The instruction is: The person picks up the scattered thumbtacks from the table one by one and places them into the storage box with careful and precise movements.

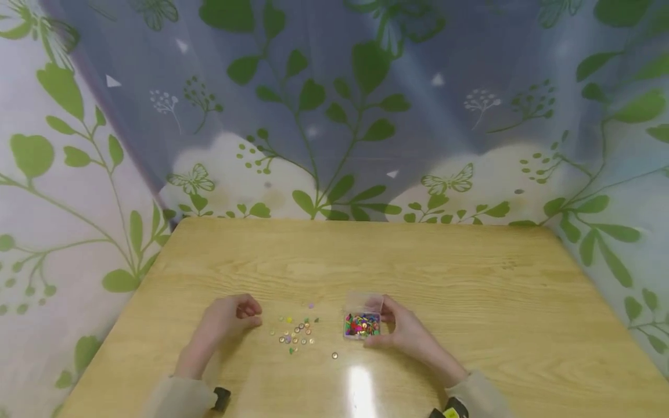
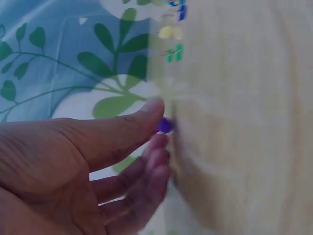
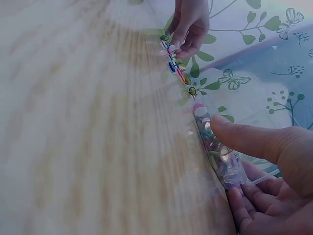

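Observation:
My left hand (image 1: 230, 316) hovers at the left side of several scattered coloured thumbtacks (image 1: 297, 331), its fingers loosely bent and its thumb apart from them. In the left wrist view a purple thumbtack (image 2: 165, 125) shows in the gap between thumb and fingertips; its size matches the thumbtacks lying on the table. My right hand (image 1: 405, 331) grips a small clear plastic box (image 1: 345, 335), thumb at the near corner and fingers behind it. The hinged lid (image 1: 360, 301) stands raised, and many colourful thumbtacks (image 3: 215, 144) fill the box.
A wooden table (image 1: 470, 278) lies under both hands. One thumbtack (image 1: 335, 355) sits apart, nearer me, between the pile and the box. Leaf-patterned curtains (image 1: 334, 116) hang beyond the back edge and at both sides.

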